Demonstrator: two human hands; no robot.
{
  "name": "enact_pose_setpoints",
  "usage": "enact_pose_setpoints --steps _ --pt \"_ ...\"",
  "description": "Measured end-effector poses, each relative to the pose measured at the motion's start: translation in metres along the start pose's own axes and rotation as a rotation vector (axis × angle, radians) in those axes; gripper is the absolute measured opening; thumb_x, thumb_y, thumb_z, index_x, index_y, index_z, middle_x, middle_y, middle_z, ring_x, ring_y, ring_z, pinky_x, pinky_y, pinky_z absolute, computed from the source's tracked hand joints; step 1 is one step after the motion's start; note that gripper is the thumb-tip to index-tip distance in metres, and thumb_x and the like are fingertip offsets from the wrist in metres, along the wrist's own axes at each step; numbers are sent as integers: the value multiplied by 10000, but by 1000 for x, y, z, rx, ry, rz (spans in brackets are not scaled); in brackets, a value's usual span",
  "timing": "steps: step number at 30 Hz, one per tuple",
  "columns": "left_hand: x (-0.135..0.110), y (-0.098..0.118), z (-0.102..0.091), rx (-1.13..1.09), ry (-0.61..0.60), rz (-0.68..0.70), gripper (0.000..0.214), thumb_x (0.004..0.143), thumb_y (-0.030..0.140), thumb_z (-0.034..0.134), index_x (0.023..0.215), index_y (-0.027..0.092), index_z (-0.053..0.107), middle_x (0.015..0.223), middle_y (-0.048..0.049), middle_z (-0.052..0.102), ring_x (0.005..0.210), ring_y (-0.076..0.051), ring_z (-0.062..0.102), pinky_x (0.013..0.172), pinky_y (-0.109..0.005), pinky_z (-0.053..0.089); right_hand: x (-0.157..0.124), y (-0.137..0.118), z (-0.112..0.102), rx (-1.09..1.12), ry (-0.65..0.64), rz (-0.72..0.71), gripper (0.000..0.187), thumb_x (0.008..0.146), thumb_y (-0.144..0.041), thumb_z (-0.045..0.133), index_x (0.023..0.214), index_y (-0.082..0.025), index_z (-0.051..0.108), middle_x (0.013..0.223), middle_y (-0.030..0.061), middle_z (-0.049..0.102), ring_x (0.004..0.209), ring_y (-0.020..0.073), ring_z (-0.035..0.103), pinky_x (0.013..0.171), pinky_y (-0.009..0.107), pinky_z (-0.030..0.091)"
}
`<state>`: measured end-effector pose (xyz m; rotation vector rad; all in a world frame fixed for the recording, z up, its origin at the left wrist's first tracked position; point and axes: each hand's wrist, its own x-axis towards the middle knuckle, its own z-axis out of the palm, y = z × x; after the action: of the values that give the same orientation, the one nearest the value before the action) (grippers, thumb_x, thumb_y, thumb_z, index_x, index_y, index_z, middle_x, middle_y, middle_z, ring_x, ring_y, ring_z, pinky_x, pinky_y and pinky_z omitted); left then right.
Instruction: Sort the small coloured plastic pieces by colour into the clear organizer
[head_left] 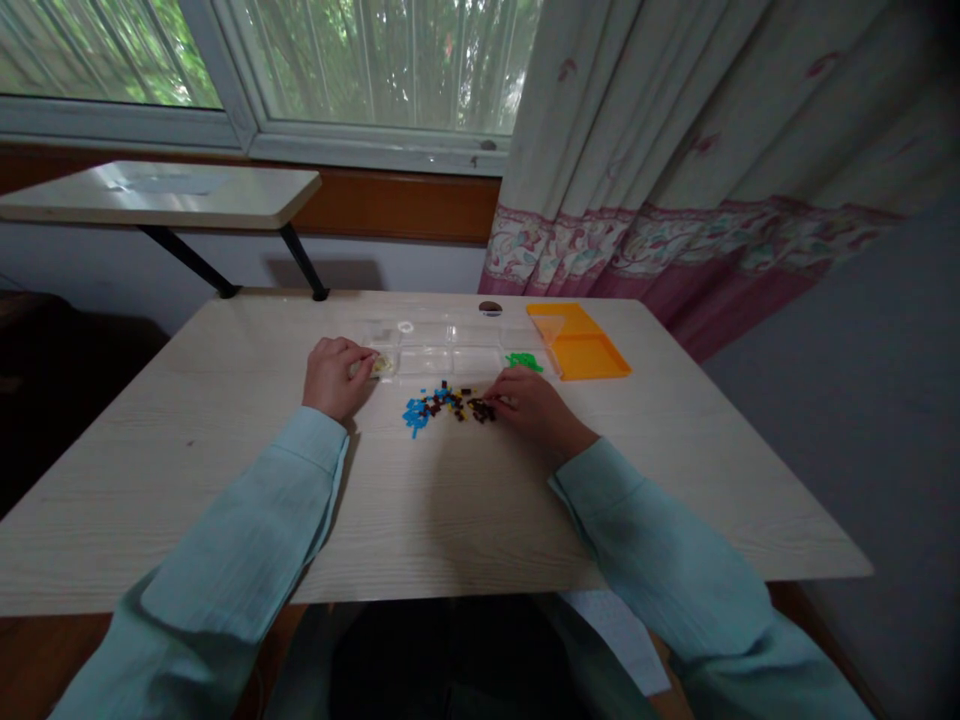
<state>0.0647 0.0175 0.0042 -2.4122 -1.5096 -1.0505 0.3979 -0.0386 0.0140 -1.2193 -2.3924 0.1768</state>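
Note:
A clear plastic compartment tray (425, 347) lies in front of me. My left hand (335, 378) is at its front left corner, thumb and fingertips pinched together beside a compartment with small pale yellowish pieces (383, 363). What the pinch holds, if anything, is too small to make out. My right hand (534, 408) reaches over the right end of a loose pile, its fingers closed at the dark brown building bricks (482, 409). Any piece in those fingers is hidden. Blue bricks (415, 415) lie at the pile's left, with yellow and brown ones mixed between. Green bricks (523, 361) sit in the front right compartment.
An orange plastic case (592, 355) lies open against the tray's right end. Behind the tray is a small dark oval (490, 308) on the table (247, 510). A raised shelf (217, 190) on black legs stands at the back left; a curtain (592, 180) hangs behind.

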Motion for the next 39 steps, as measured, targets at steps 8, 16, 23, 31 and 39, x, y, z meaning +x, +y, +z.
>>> enact_pose_setpoints --steps 8,16,23,31,39 --pt "-1 -1 3 -5 -14 -9 257 868 346 515 937 204 718 865 -70 619 863 -229 508 816 -406 389 0 -4 -4 -98 -38 -16 165 838 -170 579 881 -181 738 828 83 657 815 192 541 769 319 386" --pt "-1 2 1 -2 -17 -11 247 865 337 513 927 209 716 868 -66 617 861 -228 509 813 -404 389 -1 -12 -5 -147 -37 -11 159 842 -194 582 896 -194 731 837 77 643 817 190 521 755 320 348" --pt "-1 2 2 -14 -21 -8 252 870 332 507 928 207 718 859 -67 609 852 -227 506 809 -396 389 -1 -9 -5 -185 -61 -7 149 837 -192 588 900 -193 722 844 72 642 833 193 520 756 315 344" --pt "-1 0 3 4 -28 -3 265 877 347 513 954 205 723 867 -70 606 848 -225 506 802 -398 398 0 -14 -2 -194 -61 -20 149 866 -221 571 883 -188 715 848 80 645 821 190 526 759 317 358" --pt "-2 -2 4 -6 -47 -10 286 883 346 491 977 209 724 889 -72 631 864 -230 516 817 -403 406 0 -14 0 -141 -29 -2 126 846 -177 588 871 -172 712 847 79 659 837 191 550 787 315 395"
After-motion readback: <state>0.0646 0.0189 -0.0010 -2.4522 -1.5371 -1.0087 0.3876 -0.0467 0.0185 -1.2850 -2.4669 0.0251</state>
